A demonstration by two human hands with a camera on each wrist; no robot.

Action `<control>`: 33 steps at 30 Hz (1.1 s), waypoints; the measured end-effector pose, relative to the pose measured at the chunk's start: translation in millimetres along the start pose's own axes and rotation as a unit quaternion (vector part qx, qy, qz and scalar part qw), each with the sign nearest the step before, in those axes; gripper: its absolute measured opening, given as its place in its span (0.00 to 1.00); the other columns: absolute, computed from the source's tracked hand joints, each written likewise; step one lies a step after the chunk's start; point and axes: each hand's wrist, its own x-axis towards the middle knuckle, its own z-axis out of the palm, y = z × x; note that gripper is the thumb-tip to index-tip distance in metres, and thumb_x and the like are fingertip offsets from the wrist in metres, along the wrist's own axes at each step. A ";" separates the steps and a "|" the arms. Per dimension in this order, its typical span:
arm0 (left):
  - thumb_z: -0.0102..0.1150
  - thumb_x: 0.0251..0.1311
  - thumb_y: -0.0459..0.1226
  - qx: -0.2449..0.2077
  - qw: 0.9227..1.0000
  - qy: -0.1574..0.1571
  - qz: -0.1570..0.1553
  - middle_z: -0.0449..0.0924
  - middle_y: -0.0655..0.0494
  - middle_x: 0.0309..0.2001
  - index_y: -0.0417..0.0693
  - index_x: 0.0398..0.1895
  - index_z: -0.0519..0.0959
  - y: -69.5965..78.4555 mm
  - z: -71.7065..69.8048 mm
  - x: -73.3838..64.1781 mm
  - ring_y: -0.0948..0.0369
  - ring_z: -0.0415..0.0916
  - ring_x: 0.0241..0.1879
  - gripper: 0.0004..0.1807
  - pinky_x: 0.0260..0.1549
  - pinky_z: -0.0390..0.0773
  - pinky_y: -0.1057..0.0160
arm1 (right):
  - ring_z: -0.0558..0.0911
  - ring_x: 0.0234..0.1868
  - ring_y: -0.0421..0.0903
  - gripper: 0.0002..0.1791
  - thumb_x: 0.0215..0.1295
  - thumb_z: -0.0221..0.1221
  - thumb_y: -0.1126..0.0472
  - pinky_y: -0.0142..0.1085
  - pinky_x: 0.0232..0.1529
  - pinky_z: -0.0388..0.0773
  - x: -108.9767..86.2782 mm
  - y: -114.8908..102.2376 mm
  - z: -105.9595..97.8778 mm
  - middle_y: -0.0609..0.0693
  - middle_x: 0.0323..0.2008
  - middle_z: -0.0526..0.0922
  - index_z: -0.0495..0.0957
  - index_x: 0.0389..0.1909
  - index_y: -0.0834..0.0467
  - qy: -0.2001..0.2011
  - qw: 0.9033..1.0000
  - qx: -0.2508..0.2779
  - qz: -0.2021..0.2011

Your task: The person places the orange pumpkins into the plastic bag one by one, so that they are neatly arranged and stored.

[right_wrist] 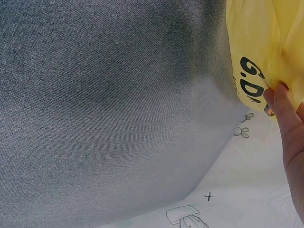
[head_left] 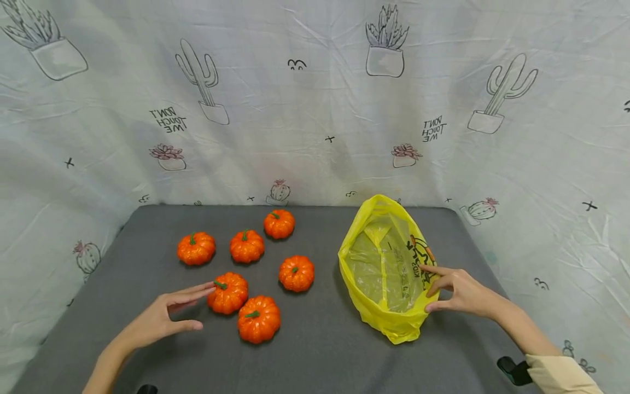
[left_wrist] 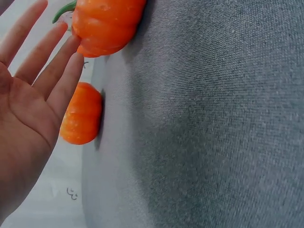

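In the head view my left hand point(head_left: 167, 314) reaches in from the lower left, fingers extended and thumb apart. Its fingertips overlap the left side of an orange toy pumpkin point(head_left: 228, 293) with a green stem. The left wrist view shows the palm of that hand point(left_wrist: 31, 104) with nothing in it, below a pumpkin point(left_wrist: 109, 23). Touching the first one is a second pumpkin point(head_left: 258, 319). On the right, a yellow plastic bag point(head_left: 359, 303) stands with its mouth wide apart. My right hand point(head_left: 462, 293) pinches the bag's right rim, index finger reaching over the edge.
Several more pumpkins lie on the grey table point(head_left: 325, 350): one at the left point(head_left: 196, 249), one in the middle point(head_left: 296, 273), others farther back. A white cloth point(head_left: 330, 109) printed with cacti hangs behind the table and along its sides.
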 end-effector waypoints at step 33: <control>0.64 0.55 0.24 -0.195 0.974 -0.110 -0.026 0.52 0.37 0.72 0.28 0.71 0.52 -43.0 -5.5 48.2 0.71 0.60 0.66 0.43 0.58 0.67 0.70 | 0.83 0.41 0.53 0.09 0.48 0.72 0.49 0.38 0.36 0.82 -0.2 2.3 4.2 0.71 0.56 0.74 0.85 0.29 0.45 0.008 1.000 -0.005 -0.010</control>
